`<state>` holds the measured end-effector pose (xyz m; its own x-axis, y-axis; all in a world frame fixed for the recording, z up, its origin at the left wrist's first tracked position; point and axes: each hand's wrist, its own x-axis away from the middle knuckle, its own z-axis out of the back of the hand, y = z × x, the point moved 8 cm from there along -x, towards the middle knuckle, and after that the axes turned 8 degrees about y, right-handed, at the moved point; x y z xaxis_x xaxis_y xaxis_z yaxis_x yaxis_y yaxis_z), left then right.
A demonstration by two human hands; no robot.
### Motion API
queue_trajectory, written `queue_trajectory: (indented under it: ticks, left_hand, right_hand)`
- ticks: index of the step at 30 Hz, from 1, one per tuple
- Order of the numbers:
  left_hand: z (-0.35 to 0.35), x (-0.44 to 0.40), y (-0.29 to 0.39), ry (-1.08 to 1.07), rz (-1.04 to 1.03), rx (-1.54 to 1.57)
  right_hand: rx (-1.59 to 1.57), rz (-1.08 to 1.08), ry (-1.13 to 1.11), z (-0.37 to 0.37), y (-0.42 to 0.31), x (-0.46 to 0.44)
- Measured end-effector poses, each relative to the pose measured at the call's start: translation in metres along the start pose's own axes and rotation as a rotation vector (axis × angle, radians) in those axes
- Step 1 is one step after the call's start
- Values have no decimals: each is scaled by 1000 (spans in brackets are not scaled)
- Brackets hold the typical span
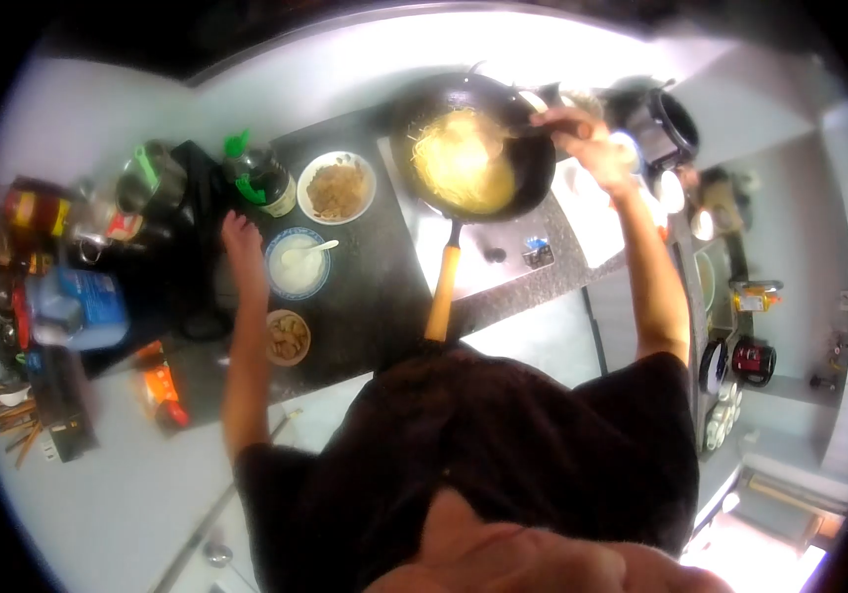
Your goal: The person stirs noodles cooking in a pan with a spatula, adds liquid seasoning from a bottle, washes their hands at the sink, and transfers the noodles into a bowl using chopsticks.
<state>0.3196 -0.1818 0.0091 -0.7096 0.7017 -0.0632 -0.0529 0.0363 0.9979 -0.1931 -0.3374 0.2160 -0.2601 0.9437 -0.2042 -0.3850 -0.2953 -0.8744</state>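
A dark wok with a wooden handle sits on the stove, holding pale yellow noodles. Over its right rim reaches my right hand, with fingers closed around something dark that blurs into the wok. My left hand holds nothing visible, fingers loosely apart, between a dark bottle with green parts and a blue-rimmed bowl. White contents and a white spoon are in that bowl. Beyond it stands a white bowl of brownish shredded food. A small bowl of pale pieces lies nearer me.
A metal pot with a green-handled utensil and a blue jug stand at the left. An orange packet lies by the counter edge. A dark cooker-like pot is right of the wok, with more kitchenware along the right counter.
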Motion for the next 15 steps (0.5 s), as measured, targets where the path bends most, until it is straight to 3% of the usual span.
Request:
queue_trajectory:
  ticks: [3,6,8,9,10,12,15]
  left_hand:
    - [-12,-45,-17,86,-68,-199]
    - [-34,-80,-33,-71,-100,-212]
    - [-35,-95,-35,-63,-121,-312]
    - [-36,-99,-32,-71,-101,-438]
    - [-37,-100,-30,-81,-82,-566]
    - [-42,-92,-18,-81,-101,-448]
    - [-47,-83,-2,-62,21,-295]
  right_hand:
    - [-80,103,-194,-26,-22,12]
    - [457,530,-253,-65,2,20]
    - [599,398,-412,-98,33,32]
    - [554,699,-377,-107,4,46]
    - [472,745,-401,-120,0,58]
    - [528,597,-550,-123,-5,79]
    - [535,686,-512,-115,-60,110]
